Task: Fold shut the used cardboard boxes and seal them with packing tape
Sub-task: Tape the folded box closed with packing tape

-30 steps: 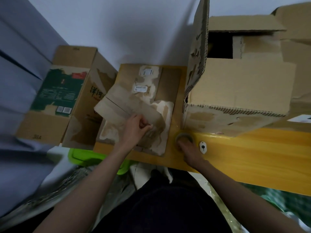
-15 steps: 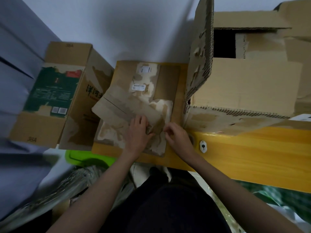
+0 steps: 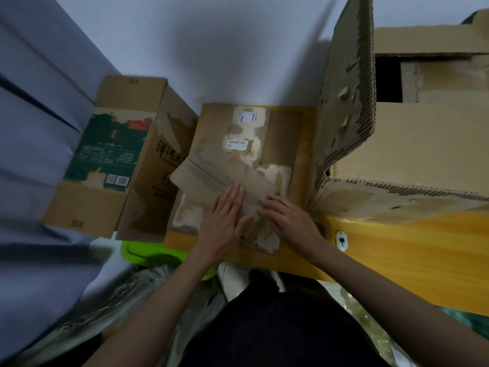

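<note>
A small worn brown cardboard box (image 3: 211, 178) lies askew on a flattened brown carton (image 3: 280, 133) with torn white labels, at the left end of the yellow table (image 3: 412, 252). My left hand (image 3: 225, 221) presses flat on the small box, fingers together. My right hand (image 3: 288, 218) rests flat beside it on the box's torn near end, fingers slightly spread. Part of a tape roll (image 3: 321, 226) shows just past my right wrist, mostly hidden by it. Neither hand grips anything.
A large open corrugated box (image 3: 412, 154) with a raised flap (image 3: 346, 102) stands on the table at right. A green-printed carton (image 3: 116, 154) lies on its side at left. A white tag (image 3: 340, 241) sits on the table. A green lid (image 3: 148, 255) lies below the table edge.
My right hand left the tape roll and moved left onto the small box. My left hand opened from a pinch on the box to lie flat on it.
</note>
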### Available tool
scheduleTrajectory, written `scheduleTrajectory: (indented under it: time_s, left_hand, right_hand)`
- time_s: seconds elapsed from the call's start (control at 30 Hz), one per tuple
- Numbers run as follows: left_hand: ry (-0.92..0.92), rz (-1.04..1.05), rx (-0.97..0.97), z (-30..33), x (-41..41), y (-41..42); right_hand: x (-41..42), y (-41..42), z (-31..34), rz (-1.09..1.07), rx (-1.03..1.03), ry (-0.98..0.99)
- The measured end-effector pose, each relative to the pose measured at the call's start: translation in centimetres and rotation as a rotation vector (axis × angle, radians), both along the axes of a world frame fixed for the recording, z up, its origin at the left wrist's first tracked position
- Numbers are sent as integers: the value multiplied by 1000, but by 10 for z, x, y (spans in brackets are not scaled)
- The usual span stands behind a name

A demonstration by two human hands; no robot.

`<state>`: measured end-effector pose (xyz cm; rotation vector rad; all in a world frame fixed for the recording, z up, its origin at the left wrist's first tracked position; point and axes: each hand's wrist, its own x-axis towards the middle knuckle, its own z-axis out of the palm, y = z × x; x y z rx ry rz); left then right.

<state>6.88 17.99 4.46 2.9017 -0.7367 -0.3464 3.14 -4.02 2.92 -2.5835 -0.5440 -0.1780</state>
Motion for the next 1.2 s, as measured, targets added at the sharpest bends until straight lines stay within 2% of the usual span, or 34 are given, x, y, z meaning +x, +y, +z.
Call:
scheduleTrajectory:
  time_s: [0.27, 0.4, 0.47, 0.53, 0.63, 0.7, 0.8, 0.9, 1.0, 1.1, 1.2]
  left_hand:
    - [44, 157, 45, 14, 101, 53]
    - [35, 184, 26, 7, 103, 56]
    - [7, 219, -18, 3, 99, 51]
    - [-33, 240, -59, 5, 103, 51]
    - [-93, 321, -158, 11, 118, 59]
    - [-50, 374, -230, 13, 129, 66]
    - [33, 422, -253, 16, 142, 69]
    - [96, 495, -317, 22, 145, 73]
    - [46, 588, -442, 34, 128, 81]
    - [14, 694, -390, 36, 102, 91]
    - [166, 739, -337, 23, 83, 97]
  right_hand:
    - [-7, 6, 0, -23, 15, 23]
    - [-8, 13, 8, -71, -38, 0]
    - [-8, 16, 12, -179, -27, 40]
    - [-6, 21, 19, -298, 42, 134]
    - [3, 37, 26, -464, 390, 485]
    - [9, 47, 25, -639, 588, 692]
    - [10, 57, 21, -819, 751, 857]
    - [9, 67, 24, -904, 783, 825]
    - [13, 70, 41, -898, 712, 650]
    - [27, 65, 45, -851, 605, 513]
    - [41, 58, 37, -799, 502, 559]
